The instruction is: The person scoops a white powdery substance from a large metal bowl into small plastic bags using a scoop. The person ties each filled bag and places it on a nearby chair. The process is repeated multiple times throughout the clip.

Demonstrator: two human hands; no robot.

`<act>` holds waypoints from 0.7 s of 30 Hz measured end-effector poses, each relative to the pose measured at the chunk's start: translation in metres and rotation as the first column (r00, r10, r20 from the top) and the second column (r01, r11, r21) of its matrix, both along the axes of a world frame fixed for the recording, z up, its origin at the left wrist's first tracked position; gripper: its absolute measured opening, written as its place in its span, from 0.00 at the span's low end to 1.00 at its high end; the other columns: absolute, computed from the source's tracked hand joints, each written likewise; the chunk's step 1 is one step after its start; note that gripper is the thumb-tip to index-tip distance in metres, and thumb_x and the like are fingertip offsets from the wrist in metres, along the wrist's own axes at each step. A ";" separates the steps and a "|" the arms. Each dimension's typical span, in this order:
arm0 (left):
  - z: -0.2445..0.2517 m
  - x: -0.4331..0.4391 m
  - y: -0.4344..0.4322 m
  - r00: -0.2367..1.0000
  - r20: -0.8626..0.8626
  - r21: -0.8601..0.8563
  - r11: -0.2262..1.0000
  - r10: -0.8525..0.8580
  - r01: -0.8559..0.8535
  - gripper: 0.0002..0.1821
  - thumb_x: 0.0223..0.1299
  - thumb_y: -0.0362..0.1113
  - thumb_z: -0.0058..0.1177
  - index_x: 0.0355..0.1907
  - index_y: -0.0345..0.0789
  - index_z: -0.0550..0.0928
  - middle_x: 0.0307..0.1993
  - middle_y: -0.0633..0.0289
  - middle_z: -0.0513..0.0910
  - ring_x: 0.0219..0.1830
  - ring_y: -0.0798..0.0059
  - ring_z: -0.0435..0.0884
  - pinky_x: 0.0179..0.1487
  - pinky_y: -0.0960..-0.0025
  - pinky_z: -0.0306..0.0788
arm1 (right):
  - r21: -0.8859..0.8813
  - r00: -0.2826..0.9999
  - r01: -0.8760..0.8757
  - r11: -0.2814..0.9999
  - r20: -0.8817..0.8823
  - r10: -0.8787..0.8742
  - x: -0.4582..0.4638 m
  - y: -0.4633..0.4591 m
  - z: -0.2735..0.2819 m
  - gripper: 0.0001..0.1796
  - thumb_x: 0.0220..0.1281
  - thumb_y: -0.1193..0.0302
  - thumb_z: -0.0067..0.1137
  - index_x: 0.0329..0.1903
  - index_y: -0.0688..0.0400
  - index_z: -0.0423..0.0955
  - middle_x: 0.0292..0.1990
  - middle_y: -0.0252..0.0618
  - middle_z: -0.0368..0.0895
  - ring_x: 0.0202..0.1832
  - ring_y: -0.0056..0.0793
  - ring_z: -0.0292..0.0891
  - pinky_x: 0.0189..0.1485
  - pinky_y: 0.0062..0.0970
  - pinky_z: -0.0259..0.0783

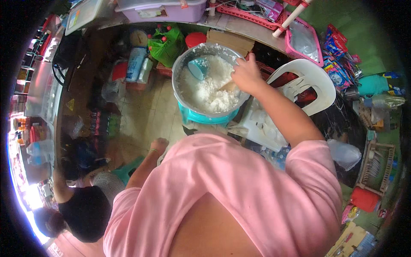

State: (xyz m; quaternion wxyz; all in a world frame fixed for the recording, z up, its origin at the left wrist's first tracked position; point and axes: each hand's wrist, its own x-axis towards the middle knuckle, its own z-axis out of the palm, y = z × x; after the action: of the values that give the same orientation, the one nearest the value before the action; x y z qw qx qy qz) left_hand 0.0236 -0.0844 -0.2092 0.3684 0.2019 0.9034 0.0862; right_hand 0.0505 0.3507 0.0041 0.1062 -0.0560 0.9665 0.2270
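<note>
A large metal pot (176,85) stands on a turquoise plastic stool (208,119) and holds white, crumbly grated stuff. Over its right rim, my right hand (245,74) is closed on the handle of a wooden paddle or spoon (228,86), whose lower end is in the white stuff. A turquoise plastic cup (198,69) lies tilted on the white stuff near the pot's back left. My left hand (160,144), with a thin band at the wrist, hangs beside my body, below and left of the pot. Its fingers look curled, and I cannot see into the palm.
A white plastic chair (326,86) is right of the pot, by a white container (250,123). A green plastic bag (167,48) stands behind left. Beyond are a shelf edge (228,24) and a purple storage box (163,13). Another person (85,212) is at lower left.
</note>
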 end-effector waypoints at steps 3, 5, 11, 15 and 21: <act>-0.003 0.022 0.015 0.975 0.221 -0.045 0.999 0.034 -0.025 0.21 0.53 0.52 0.43 0.34 0.36 0.81 0.42 0.50 0.80 0.45 0.52 0.78 0.47 0.57 0.71 | -0.057 0.994 -0.069 0.996 -0.091 0.064 0.002 0.004 -0.022 0.09 0.53 0.68 0.51 0.29 0.43 0.82 0.32 0.22 0.82 0.47 0.26 0.71 0.54 0.54 0.55; -0.010 0.034 0.024 0.987 0.152 0.007 0.999 -0.050 0.050 0.21 0.52 0.52 0.45 0.34 0.36 0.81 0.42 0.49 0.80 0.45 0.52 0.78 0.47 0.57 0.71 | -0.050 0.993 -0.083 0.995 -0.086 0.078 0.002 0.002 -0.029 0.09 0.53 0.68 0.50 0.27 0.44 0.81 0.30 0.23 0.82 0.43 0.25 0.73 0.52 0.49 0.57; -0.017 0.041 0.037 0.983 0.075 0.191 0.966 0.165 -0.177 0.20 0.53 0.50 0.47 0.34 0.36 0.82 0.44 0.51 0.80 0.46 0.52 0.78 0.50 0.58 0.71 | -0.067 0.974 -0.184 0.981 -0.143 0.173 0.002 0.015 0.006 0.07 0.50 0.69 0.51 0.29 0.46 0.79 0.29 0.26 0.81 0.38 0.25 0.74 0.42 0.38 0.59; -0.002 0.041 0.029 0.974 0.060 0.168 0.960 0.219 -0.226 0.20 0.56 0.48 0.44 0.36 0.35 0.82 0.47 0.51 0.79 0.49 0.54 0.77 0.52 0.59 0.70 | -0.195 0.929 -0.231 0.953 -0.334 0.157 0.012 0.019 0.039 0.06 0.48 0.68 0.54 0.29 0.46 0.79 0.29 0.25 0.79 0.35 0.27 0.74 0.39 0.37 0.58; 0.000 0.032 0.005 0.988 0.123 -0.116 0.987 -0.092 0.107 0.16 0.55 0.44 0.44 0.36 0.38 0.83 0.42 0.54 0.80 0.48 0.59 0.78 0.49 0.61 0.73 | -0.387 0.877 -0.389 0.836 -0.433 0.207 0.029 -0.024 0.018 0.12 0.50 0.67 0.50 0.36 0.43 0.81 0.27 0.25 0.79 0.33 0.25 0.74 0.39 0.37 0.58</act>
State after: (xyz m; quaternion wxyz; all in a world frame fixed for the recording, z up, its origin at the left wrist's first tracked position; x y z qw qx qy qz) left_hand 0.0553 -0.0793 -0.2088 0.4364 0.2183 0.8725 0.0238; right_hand 0.0797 0.3263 0.0225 -0.1337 -0.1879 0.9730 0.0106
